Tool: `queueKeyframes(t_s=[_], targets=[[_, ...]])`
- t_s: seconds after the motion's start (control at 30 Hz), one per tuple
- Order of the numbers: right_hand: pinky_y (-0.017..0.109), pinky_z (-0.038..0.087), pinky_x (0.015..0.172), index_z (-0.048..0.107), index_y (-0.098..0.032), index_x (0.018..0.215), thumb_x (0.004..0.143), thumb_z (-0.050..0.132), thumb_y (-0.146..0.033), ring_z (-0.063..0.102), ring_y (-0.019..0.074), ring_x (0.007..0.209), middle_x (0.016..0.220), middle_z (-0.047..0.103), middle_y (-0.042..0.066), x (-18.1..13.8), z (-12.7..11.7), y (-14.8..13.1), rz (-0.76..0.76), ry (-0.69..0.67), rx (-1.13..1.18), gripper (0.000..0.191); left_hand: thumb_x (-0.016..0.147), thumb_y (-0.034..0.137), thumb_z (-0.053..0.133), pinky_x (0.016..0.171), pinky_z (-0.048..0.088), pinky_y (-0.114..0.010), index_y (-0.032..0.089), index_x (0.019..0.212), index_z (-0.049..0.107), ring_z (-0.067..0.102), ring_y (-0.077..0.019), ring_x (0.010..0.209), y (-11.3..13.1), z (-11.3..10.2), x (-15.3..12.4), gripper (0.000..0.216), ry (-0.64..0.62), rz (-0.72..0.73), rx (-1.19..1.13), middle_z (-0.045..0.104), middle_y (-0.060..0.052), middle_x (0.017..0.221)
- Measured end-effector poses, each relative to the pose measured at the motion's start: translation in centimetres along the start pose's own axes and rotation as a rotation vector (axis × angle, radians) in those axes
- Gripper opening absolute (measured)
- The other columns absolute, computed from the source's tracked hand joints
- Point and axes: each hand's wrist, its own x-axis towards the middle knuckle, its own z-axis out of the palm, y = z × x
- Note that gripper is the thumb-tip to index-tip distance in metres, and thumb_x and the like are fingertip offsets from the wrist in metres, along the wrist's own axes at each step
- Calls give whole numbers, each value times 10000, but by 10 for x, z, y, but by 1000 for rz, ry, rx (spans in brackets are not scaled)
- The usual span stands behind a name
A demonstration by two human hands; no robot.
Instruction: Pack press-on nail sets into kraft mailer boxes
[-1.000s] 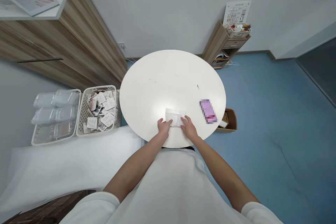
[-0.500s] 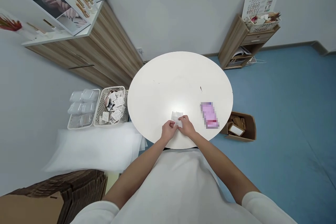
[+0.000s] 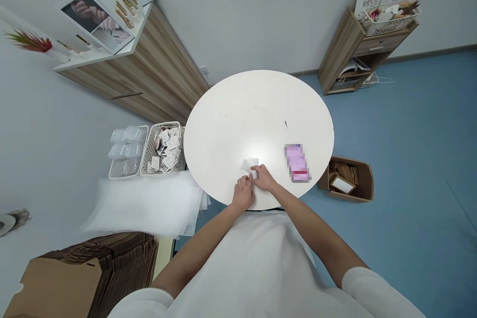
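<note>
On the front part of the round white table (image 3: 257, 104) lies a small, thin white sheet (image 3: 252, 162), partly folded, with a corner sticking out to the left. I cannot make out whether it is paper or soft packing material. My right hand (image 3: 264, 178) is closed on its right side, thumb and fingers pinching it. Back up and fingers together, my left hand (image 3: 243, 193) is closed at the sheet's near edge, its fingertips touching the right fingers. The fingers partly hide the sheet. Right of my hands lies a pixelated pink, flat rectangular object (image 3: 297, 163).
Left of the table stand a white basket (image 3: 148, 151) of small cards and a tray of clear plastic boxes (image 3: 126, 149). Large white sheets (image 3: 145, 206) and stacked brown cardboard (image 3: 122, 263) lie nearer me. A cardboard box (image 3: 367, 184) stands on the floor at right.
The sheet has turned and folded over, a corner now pointing left. My left hand has rolled palm-down and moved slightly right and nearer me. The whole view has shifted a little.
</note>
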Motion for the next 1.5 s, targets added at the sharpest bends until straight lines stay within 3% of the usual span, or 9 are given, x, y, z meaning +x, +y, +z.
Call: queueKeyframes(t_s=[0.17,0.33,0.53,0.7,0.87,1.0,1.1,1.33,1.5], targets=[[259,392,652,543,-210,967,756,495,-424,530,164,809,962,512,50,12,2,-19,95,94,-145,304,675,153,469,772,341,-409,133,1198,374,394,-299,996,0,-2,0,532,-60,25,112,413,-157,1111],[256,349,584,528,-195,755,847,348,-338,522,143,688,815,544,45,27,6,-27,188,144,-238,248,698,218,492,767,343,-411,170,1210,344,397,-297,990,-3,-5,3,535,-92,68,72,412,-139,1104],[262,363,597,434,-196,963,777,440,-302,521,145,694,869,559,27,32,10,-19,250,277,-162,214,692,315,536,868,303,-433,171,1270,293,382,-309,1069,-19,-13,4,643,-106,173,4,416,-145,1155],[274,397,627,449,-209,903,747,444,-327,519,151,737,853,540,6,32,11,-15,238,314,-96,196,645,323,595,1014,101,-464,213,1261,315,141,-310,1286,-38,-22,14,686,-86,340,-50,242,-120,1383],[317,422,753,465,-183,1032,764,363,-178,510,167,908,1054,496,78,1,10,-11,56,392,-140,287,620,317,635,1027,62,-471,230,1165,415,135,-297,1299,-43,-27,26,594,-119,379,-35,288,-105,1372],[399,332,925,382,-200,1210,665,521,-140,318,236,1192,1314,335,96,-28,14,-6,-201,187,-406,565,597,327,656,1020,49,-487,231,1214,379,128,-316,1295,-46,-29,29,684,-119,413,-33,315,-118,1350],[421,315,943,329,-189,1255,615,620,-179,260,264,1222,1351,297,103,-29,17,-7,-227,104,-508,703,574,309,669,1017,69,-488,247,1254,330,128,-323,1291,-51,-30,32,762,-123,461,-37,331,-108,1331],[382,362,880,433,-158,1141,647,533,-114,365,249,1088,1199,445,96,-16,14,-21,-204,91,-596,506,500,240,703,955,259,-425,258,1172,393,298,-312,1191,-59,-38,40,741,-118,536,-74,405,-97,1225],[361,363,840,480,-148,1056,632,571,-218,416,234,971,1064,511,92,-40,26,-28,-277,32,-535,439,582,190,611,877,339,-384,226,1098,429,417,-270,1068,-72,-31,14,548,-105,608,-119,462,-90,1136]])
